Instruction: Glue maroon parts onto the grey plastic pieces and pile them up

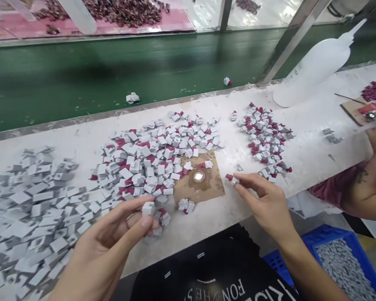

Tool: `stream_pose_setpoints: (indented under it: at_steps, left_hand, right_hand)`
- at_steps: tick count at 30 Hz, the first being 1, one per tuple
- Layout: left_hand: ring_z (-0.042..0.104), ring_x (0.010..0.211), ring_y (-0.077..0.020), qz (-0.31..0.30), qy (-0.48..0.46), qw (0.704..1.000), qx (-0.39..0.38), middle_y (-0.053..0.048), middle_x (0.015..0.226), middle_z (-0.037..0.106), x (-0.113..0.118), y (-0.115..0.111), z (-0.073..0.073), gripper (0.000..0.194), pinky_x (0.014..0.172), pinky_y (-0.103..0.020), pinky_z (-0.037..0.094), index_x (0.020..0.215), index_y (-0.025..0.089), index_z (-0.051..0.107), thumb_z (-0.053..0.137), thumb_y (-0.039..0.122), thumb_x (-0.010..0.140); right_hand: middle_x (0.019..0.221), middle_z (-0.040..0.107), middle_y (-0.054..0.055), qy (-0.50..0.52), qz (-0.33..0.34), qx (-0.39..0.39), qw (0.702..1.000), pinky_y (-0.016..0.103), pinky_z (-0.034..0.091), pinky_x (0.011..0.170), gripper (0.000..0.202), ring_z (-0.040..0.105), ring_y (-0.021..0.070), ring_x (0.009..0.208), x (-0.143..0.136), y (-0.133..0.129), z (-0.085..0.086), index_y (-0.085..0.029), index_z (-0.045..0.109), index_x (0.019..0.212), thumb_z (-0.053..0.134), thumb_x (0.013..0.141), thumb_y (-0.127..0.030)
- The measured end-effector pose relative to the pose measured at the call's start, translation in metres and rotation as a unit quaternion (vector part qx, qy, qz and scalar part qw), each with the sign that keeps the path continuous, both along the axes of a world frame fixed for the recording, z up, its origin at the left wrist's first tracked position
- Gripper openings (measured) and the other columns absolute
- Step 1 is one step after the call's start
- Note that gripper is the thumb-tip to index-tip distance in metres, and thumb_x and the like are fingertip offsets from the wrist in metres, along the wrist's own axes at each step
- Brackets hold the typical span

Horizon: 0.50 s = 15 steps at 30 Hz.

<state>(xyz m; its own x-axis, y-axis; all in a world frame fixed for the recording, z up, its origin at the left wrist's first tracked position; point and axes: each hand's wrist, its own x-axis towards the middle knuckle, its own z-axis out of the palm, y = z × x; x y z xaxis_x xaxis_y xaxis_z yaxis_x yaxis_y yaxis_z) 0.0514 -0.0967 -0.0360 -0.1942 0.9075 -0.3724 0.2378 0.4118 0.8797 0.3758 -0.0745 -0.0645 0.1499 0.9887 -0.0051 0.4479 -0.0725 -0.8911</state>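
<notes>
Between the thumb and fingers of my left hand (113, 242) is a small light-grey plastic block (148, 208). My right hand (265, 200) pinches a small maroon-and-grey plastic piece (231, 178) by its grey end. Between the hands lies a brown board (214, 179) with a round, shiny metal-looking disc (199, 176) on it. A heap of grey-and-maroon pieces (150, 159) spreads behind my left hand and onto the board's edge. Plain grey blocks (40, 200) cover the table to the left. A few joined pieces (186, 205) sit at the board's front edge.
Another pile of grey-and-maroon pieces (266, 138) lies at right, near a large white squeeze bottle (316, 67). A green conveyor belt (175, 62) runs behind, carrying two small clusters. A co-worker's arm (372, 179) rests at the right. Below stands a blue crate (357, 259) of grey pieces.
</notes>
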Motion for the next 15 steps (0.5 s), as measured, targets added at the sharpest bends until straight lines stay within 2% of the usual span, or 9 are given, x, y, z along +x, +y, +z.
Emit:
stream_pose_setpoints:
  at_steps: [3, 8, 12, 15]
  left_hand:
    - [0.084, 0.081, -0.0295, -0.011, -0.049, 0.998, -0.029, -0.007, 0.087, 0.085, 0.009, 0.002, -0.005, 0.043, 0.071, -0.036, 0.073, 0.115, 0.031, 0.087, 0.093, 0.064, 0.09]
    - [0.087, 0.093, -0.029, -0.058, -0.068, 0.996, 0.006, -0.007, 0.102, 0.089, 0.034, 0.015, -0.002, 0.033, 0.084, -0.037, 0.074, 0.114, 0.031, 0.087, 0.093, 0.056, 0.094]
    - [0.086, 0.088, -0.0258, -0.066, -0.093, 0.993, 0.024, -0.005, 0.097, 0.087, 0.05, 0.026, 0.003, 0.024, 0.083, -0.035, 0.074, 0.111, 0.031, 0.085, 0.09, 0.049, 0.096]
    - [0.086, 0.092, -0.026, -0.07, -0.095, 0.993, 0.029, -0.005, 0.102, 0.088, 0.056, 0.03, 0.003, 0.023, 0.086, -0.037, 0.074, 0.114, 0.031, 0.085, 0.088, 0.048, 0.098]
  right_hand:
    - [0.116, 0.09, 0.005, 0.027, 0.025, 0.041, 0.998, 0.04, 0.072, 0.091, 0.019, 0.086, 0.0255, 0.108, -0.013, 0.002, 0.007, -0.029, 0.091, 0.121, 0.08, 0.105, -0.024]
    - [0.119, 0.09, 0.006, -0.007, 0.099, 0.119, 0.988, 0.042, 0.075, 0.094, 0.031, 0.087, 0.0259, 0.109, -0.038, 0.012, 0.017, -0.03, 0.09, 0.127, 0.073, 0.108, -0.012]
    - [0.12, 0.089, 0.009, -0.066, 0.146, 0.151, 0.975, 0.042, 0.074, 0.097, 0.032, 0.086, 0.026, 0.111, -0.048, 0.021, 0.017, -0.026, 0.088, 0.13, 0.067, 0.112, -0.011]
    - [0.116, 0.088, 0.01, -0.1, 0.164, 0.152, 0.969, 0.043, 0.074, 0.094, 0.032, 0.085, 0.0272, 0.109, -0.051, 0.025, 0.015, -0.026, 0.088, 0.129, 0.064, 0.114, -0.013]
